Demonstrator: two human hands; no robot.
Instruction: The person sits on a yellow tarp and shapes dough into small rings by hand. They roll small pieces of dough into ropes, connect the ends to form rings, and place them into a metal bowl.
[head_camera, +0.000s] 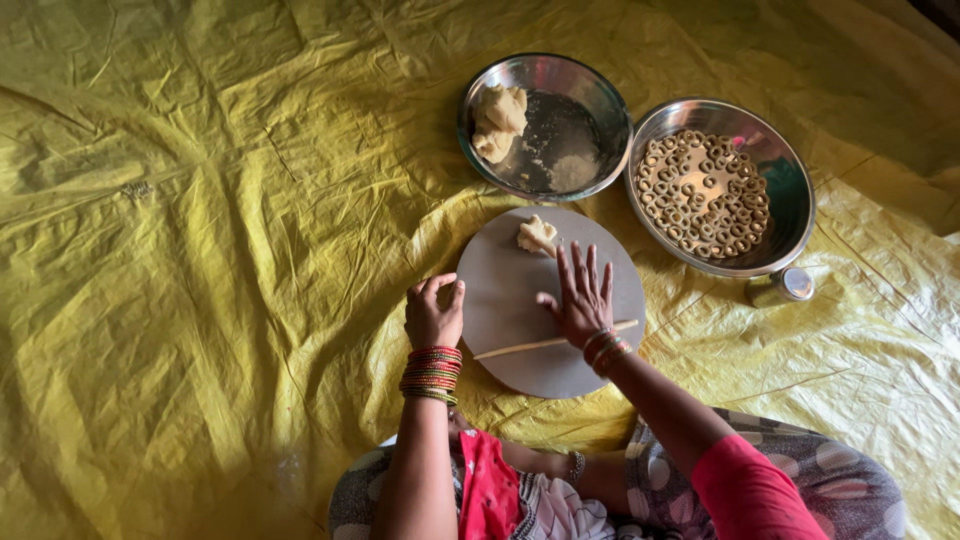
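My right hand (580, 297) lies flat, open, rolling a thin dough rope (540, 346) on the board (505, 300); left hand (433, 315) curls empty. Soft, probably tears easily; lift by both ends.

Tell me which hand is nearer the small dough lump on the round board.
Right. The right hand lies flat on the round board, fingertips just below the small dough lump. The left hand is curled at the board's left edge, farther away.
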